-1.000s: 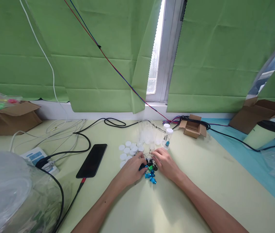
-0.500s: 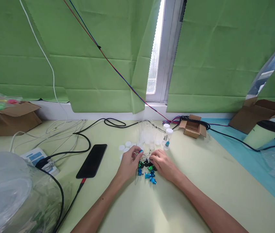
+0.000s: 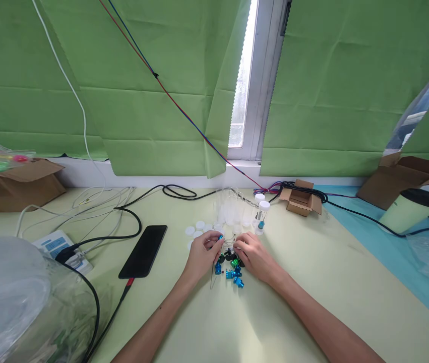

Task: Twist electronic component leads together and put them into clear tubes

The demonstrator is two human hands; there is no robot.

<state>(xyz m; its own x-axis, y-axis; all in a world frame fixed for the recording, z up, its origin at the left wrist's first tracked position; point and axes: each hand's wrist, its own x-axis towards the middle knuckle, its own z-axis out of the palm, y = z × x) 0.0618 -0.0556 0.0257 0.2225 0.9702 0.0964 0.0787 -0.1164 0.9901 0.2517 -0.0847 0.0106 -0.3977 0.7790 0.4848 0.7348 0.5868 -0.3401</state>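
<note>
My left hand [image 3: 201,256] pinches a small blue metallic part [image 3: 221,237] between thumb and fingertips. Opposite it, my right hand [image 3: 254,256] has its fingers curled together at the edge of a small pile; what they grip, if anything, is hidden. Between and below the hands lie several blue metallic fittings [image 3: 230,274], green ones [image 3: 234,263] and black ones [image 3: 229,254]. Thin metal wire pieces [image 3: 230,244] lie between the hands. Behind them stand several clear tubes [image 3: 232,214], and white round caps [image 3: 189,231] lie to the left.
White-capped clear tubes [image 3: 263,214] stand at the right, one with a blue part inside. A black phone [image 3: 143,251] lies left of my hands, near a power strip [image 3: 61,247] and cables. A small open carton [image 3: 302,199] and a green cup [image 3: 407,212] are further right.
My left hand has shifted very slightly with the blue part still pinched. My right hand stays by the pile, and the other things have not visibly moved.
</note>
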